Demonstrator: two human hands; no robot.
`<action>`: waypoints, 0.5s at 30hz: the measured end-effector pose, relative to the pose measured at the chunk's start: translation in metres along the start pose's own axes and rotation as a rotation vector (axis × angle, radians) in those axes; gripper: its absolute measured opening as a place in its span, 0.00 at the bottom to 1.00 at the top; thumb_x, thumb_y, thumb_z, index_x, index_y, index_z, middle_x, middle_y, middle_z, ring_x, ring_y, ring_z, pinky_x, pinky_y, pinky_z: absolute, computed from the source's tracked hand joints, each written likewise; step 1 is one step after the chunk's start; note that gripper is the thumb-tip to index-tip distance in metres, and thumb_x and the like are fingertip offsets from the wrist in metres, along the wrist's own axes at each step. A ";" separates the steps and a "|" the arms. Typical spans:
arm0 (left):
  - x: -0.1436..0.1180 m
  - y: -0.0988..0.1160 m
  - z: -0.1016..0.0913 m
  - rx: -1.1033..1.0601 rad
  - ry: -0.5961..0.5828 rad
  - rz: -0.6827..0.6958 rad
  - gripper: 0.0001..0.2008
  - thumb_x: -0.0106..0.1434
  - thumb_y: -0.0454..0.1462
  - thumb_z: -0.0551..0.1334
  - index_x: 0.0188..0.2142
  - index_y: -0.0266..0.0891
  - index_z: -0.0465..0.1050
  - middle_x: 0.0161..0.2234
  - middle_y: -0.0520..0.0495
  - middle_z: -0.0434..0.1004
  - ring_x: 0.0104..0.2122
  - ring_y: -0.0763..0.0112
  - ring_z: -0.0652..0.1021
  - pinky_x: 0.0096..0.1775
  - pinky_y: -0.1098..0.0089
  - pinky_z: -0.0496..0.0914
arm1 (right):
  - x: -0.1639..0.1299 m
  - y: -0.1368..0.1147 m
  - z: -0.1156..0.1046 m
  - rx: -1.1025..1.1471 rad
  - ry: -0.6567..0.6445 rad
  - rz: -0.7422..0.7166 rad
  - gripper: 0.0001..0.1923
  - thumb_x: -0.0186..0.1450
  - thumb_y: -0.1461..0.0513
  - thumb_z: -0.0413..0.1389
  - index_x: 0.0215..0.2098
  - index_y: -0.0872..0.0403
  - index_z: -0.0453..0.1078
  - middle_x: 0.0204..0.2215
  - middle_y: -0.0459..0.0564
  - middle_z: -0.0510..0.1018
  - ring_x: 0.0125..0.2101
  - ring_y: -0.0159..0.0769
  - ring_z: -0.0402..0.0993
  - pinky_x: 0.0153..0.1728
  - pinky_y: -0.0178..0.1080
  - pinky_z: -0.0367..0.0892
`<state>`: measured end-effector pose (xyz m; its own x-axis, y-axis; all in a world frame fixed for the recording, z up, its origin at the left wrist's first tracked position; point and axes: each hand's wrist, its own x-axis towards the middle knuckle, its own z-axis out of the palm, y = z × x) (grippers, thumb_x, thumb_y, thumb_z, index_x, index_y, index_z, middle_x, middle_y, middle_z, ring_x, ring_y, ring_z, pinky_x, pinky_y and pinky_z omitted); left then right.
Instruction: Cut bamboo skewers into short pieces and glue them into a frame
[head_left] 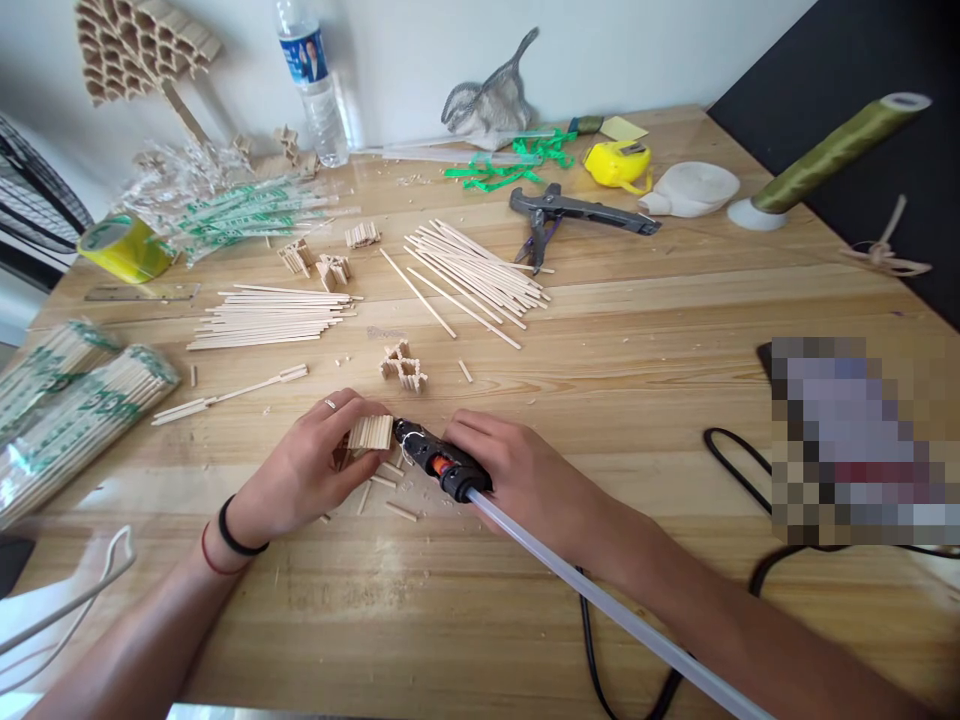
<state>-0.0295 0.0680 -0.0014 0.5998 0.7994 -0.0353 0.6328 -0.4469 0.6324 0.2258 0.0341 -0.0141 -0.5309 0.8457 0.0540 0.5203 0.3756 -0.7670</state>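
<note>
Between the thumb and fingers of my left hand [307,465] is a small block of short wooden sticks [371,433] set side by side. My right hand [517,475] grips a black hot glue gun [442,465], its nozzle at the right edge of the block; whether it touches I cannot tell. A long translucent glue stick [600,595] runs out of the gun's back toward the lower right. Just beyond my hands stands a zigzag piece of joined short sticks [403,366]. Several cut stick pieces [401,511] lie below the block.
Loose wooden sticks lie in a left pile [270,318] and a right pile [476,275]. Behind them are a dark cutter tool [577,212], a yellow tape measure [618,163] and a water bottle [313,90]. A black cable [589,640] curves at the right, near a blurred-out object [862,440].
</note>
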 end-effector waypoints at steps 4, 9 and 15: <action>0.000 0.000 0.001 -0.006 0.013 -0.006 0.11 0.71 0.38 0.62 0.52 0.41 0.72 0.42 0.46 0.74 0.35 0.68 0.76 0.33 0.70 0.69 | -0.001 0.000 0.000 -0.013 0.002 -0.010 0.15 0.57 0.77 0.55 0.34 0.52 0.64 0.32 0.46 0.72 0.31 0.35 0.66 0.32 0.35 0.60; 0.000 0.000 0.001 0.002 0.020 0.003 0.11 0.71 0.38 0.61 0.52 0.41 0.72 0.42 0.46 0.74 0.33 0.70 0.75 0.32 0.70 0.68 | -0.001 0.001 0.000 -0.040 0.008 -0.023 0.14 0.57 0.76 0.56 0.33 0.52 0.63 0.32 0.46 0.71 0.30 0.35 0.65 0.32 0.35 0.60; 0.000 0.000 0.000 -0.003 0.012 0.000 0.11 0.71 0.38 0.62 0.52 0.40 0.72 0.42 0.46 0.74 0.32 0.70 0.74 0.33 0.70 0.69 | -0.001 0.000 -0.001 -0.045 0.006 -0.026 0.13 0.58 0.75 0.56 0.33 0.52 0.62 0.32 0.46 0.71 0.30 0.35 0.65 0.31 0.35 0.59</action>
<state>-0.0290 0.0682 -0.0016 0.5939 0.8041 -0.0259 0.6315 -0.4460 0.6343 0.2273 0.0333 -0.0134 -0.5407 0.8376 0.0776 0.5357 0.4141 -0.7359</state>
